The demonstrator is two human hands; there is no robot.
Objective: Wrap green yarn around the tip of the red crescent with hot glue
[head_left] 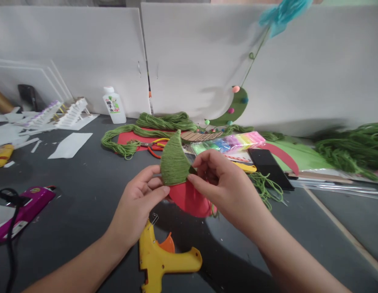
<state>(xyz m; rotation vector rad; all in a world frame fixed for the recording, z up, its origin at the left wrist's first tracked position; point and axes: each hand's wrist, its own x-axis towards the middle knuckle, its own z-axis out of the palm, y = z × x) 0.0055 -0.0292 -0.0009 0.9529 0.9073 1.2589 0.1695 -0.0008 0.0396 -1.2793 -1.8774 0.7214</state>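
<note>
Beyond the yellow plastic glue gun (160, 258), the left hand (138, 199) and right hand (227, 181) pinch a curved red card (192, 199) part-wrapped in green yarn (175, 162), fingers (204, 185) nearly closed.

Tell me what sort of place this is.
Probably a craft workspace: a yellow plastic glue gun lies on the dark grey tabletop, with a looped green yarn hank and a curved red piece partly wrapped in similar yarn.
</note>
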